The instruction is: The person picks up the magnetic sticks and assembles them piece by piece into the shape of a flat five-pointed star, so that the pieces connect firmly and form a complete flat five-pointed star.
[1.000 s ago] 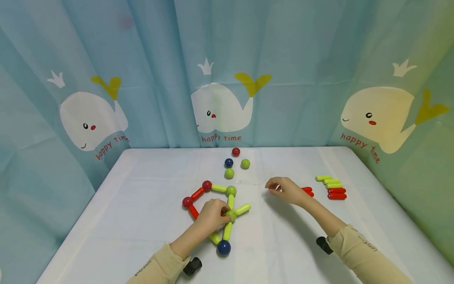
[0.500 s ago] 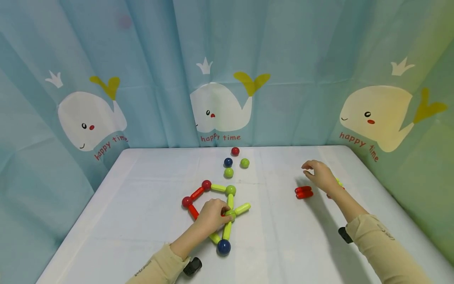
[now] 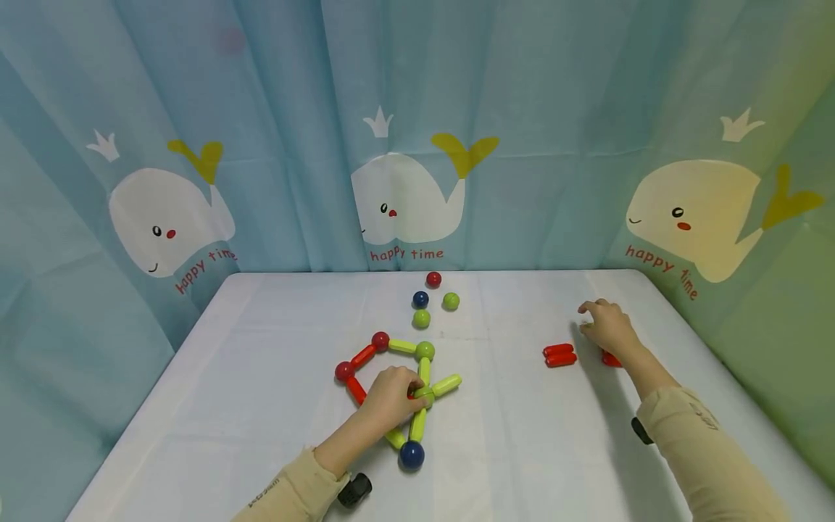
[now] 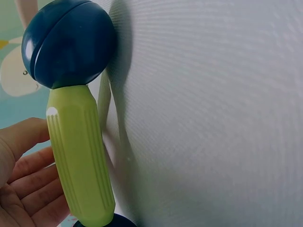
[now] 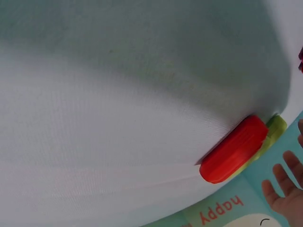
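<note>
On the white table lies a magnetic ball-and-stick frame, with red balls [image 3: 344,372], a red stick [image 3: 363,355], a blue ball [image 3: 412,455] and green sticks [image 3: 446,384]. My left hand [image 3: 389,397] pinches the green ball [image 3: 425,396] at its right side and covers part of the frame. The left wrist view shows a green stick [image 4: 80,156] below a blue ball [image 4: 68,45], in front of the hand [image 4: 35,177]. My right hand [image 3: 609,330], fingers loosely bent, hovers over the right-hand sticks, partly hiding a red stick [image 3: 611,359]. A green stick [image 5: 277,128] lies beyond the red one [image 5: 234,149] in the right wrist view.
Two red sticks [image 3: 559,355] lie left of my right hand. At the back middle are loose balls: one red [image 3: 433,280], one blue [image 3: 420,299] and two green [image 3: 451,301]. A blue whale-print curtain [image 3: 548,109] hangs behind the table.
My right hand has moved right, from beside the frame, past the pair of red sticks to the sticks at the far right. My left hand has stayed at the green ball.
</note>
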`<move>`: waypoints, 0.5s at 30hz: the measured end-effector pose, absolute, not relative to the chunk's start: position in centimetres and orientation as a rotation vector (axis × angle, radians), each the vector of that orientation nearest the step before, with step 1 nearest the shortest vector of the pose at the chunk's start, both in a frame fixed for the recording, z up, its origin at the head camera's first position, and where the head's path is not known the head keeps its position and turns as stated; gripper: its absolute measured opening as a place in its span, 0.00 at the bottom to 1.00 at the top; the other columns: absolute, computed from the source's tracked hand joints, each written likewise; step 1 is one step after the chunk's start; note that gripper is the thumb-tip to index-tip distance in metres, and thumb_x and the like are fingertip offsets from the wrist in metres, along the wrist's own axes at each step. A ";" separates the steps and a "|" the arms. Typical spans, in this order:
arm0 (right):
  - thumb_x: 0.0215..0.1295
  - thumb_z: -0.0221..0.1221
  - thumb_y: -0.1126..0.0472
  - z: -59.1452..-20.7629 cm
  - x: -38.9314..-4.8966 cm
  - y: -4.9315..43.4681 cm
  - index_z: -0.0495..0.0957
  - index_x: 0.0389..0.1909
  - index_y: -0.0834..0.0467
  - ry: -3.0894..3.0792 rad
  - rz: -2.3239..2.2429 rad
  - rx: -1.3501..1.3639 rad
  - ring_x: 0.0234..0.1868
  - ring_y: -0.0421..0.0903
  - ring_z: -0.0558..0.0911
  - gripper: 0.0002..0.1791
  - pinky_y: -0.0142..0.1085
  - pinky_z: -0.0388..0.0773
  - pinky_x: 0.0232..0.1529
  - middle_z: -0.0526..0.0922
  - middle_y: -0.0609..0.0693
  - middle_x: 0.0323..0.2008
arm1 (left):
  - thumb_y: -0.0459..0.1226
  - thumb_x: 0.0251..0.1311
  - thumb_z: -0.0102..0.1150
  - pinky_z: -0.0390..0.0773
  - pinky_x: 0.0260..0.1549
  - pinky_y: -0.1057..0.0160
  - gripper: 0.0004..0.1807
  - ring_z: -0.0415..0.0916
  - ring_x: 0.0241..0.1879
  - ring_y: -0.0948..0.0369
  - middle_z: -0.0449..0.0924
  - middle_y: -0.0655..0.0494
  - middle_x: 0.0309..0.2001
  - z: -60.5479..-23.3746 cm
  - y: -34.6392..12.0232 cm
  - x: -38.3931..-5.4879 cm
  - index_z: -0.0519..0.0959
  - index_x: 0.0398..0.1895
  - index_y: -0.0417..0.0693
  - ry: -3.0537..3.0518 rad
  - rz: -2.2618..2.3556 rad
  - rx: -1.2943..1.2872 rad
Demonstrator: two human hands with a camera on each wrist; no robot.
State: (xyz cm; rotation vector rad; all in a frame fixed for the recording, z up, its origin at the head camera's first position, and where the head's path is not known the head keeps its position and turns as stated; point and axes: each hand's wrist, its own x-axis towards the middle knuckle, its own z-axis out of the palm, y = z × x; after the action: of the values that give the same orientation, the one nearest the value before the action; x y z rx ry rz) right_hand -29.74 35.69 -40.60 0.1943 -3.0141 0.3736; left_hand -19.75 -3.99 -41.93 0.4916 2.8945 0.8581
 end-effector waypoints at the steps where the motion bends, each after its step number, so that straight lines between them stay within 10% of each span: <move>1: 0.56 0.59 0.68 -40.7 -29.8 35.8 0.73 0.47 0.72 -3.032 0.373 0.170 0.45 0.74 0.71 0.18 0.63 0.69 0.40 0.72 0.76 0.46 | 0.37 0.49 0.70 0.74 0.30 0.68 0.13 0.70 0.27 0.65 0.81 0.57 0.27 -41.9 -4.0 -19.8 0.84 0.37 0.41 2.893 0.857 0.489; 15: 0.63 0.54 0.62 -41.4 -30.3 36.5 0.64 0.56 0.73 -3.247 0.391 -0.021 0.51 0.75 0.69 0.25 0.64 0.65 0.47 0.68 0.78 0.53 | 0.37 0.49 0.70 0.73 0.29 0.69 0.12 0.70 0.27 0.66 0.80 0.58 0.26 -42.2 -4.2 -20.0 0.84 0.35 0.41 2.881 0.885 0.515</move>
State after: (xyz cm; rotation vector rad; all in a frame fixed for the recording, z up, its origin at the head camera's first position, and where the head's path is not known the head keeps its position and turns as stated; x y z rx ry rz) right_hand -30.33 36.54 -41.37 -0.0207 -3.2474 0.3910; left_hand -19.99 -4.25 -42.18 0.5148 2.8813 0.8847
